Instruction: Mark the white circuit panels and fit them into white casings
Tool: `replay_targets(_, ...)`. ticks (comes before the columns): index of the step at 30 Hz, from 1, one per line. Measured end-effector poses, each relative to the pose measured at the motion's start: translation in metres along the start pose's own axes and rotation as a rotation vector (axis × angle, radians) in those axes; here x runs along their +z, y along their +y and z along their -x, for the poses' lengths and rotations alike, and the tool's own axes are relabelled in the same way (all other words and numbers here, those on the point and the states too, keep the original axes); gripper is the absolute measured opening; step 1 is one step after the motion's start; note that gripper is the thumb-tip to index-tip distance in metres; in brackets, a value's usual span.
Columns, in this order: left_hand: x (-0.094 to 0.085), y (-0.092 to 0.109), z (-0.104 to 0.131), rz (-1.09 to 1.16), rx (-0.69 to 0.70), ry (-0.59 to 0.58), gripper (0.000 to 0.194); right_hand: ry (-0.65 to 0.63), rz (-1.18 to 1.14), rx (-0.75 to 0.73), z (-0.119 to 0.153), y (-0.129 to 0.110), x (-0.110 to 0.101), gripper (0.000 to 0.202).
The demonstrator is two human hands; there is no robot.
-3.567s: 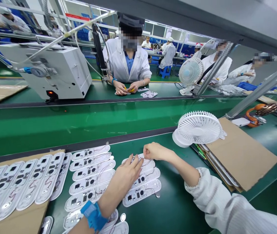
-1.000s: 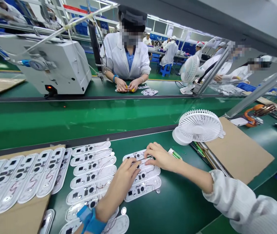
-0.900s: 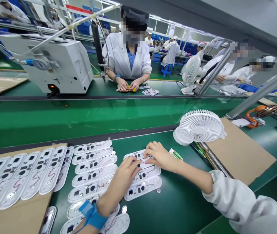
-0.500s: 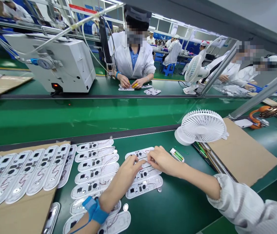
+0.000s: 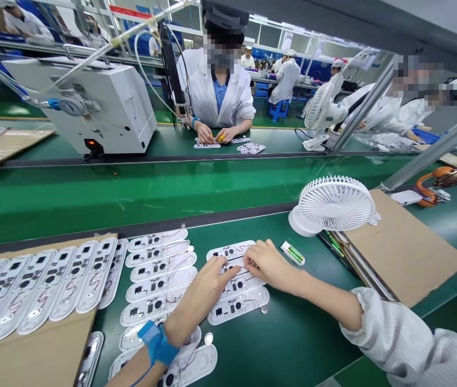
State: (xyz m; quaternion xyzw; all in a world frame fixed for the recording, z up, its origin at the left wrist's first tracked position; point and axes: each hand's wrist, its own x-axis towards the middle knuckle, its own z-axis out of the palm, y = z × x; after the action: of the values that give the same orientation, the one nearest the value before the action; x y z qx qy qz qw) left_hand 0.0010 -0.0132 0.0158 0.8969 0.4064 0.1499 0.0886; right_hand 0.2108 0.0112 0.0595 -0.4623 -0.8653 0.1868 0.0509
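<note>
A short column of white oval panels (image 5: 238, 308) with circuit boards and thin wires lies before me. My left hand (image 5: 210, 279), wearing a blue wrist strap (image 5: 158, 344), bends its fingers and thumb around the left part of the second panel (image 5: 235, 263) from the top. At that panel's right end, my right hand (image 5: 266, 263) pinches with thumb and forefinger; what lies between the tips is too small to make out. Just above both hands is the top panel (image 5: 228, 251). A white battery holder (image 5: 292, 253) with green cells rests right of my right hand.
More panels form a column (image 5: 159, 266) on the left and a row on cardboard (image 5: 51, 349). A white fan (image 5: 335, 207) stands at right beside another cardboard sheet (image 5: 413, 247). Across the green belt (image 5: 131, 188), a co-worker (image 5: 220, 97) handles similar panels.
My hands stay at the same panel with almost the same finger positions. The view has shifted slightly. Across the belt, the co-worker's hands have moved only a little.
</note>
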Motion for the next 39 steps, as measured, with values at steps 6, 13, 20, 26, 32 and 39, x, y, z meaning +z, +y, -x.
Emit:
replay_targets(6,-0.003,-0.001,0.000,-0.126,0.087,-0.037,0.065,-0.134,-0.059,0.091,-0.014,-0.003,-0.009,0.014)
replay_targets(13,-0.002,-0.004,0.002,-0.124,0.102,-0.052,0.066,-0.350,-0.152,0.170,-0.043,-0.002,-0.026,0.021)
replay_targets(20,-0.002,0.016,-0.016,0.146,-0.114,0.130,0.022,-0.278,-0.395,0.206,-0.026,0.013,-0.026,0.016)
replay_targets(26,0.011,0.029,-0.038,0.268,-0.282,0.247,0.018,-0.151,-0.588,0.264,-0.015,0.026,-0.013,0.010)
replay_targets(32,0.014,0.027,-0.037,0.353,-0.373,0.284,0.016,-0.098,-0.554,0.331,-0.013,0.023,-0.015,0.009)
replay_targets(39,0.010,0.026,-0.036,0.415,-0.403,0.269,0.016,-0.082,-0.448,0.359,-0.021,0.016,-0.017,0.001)
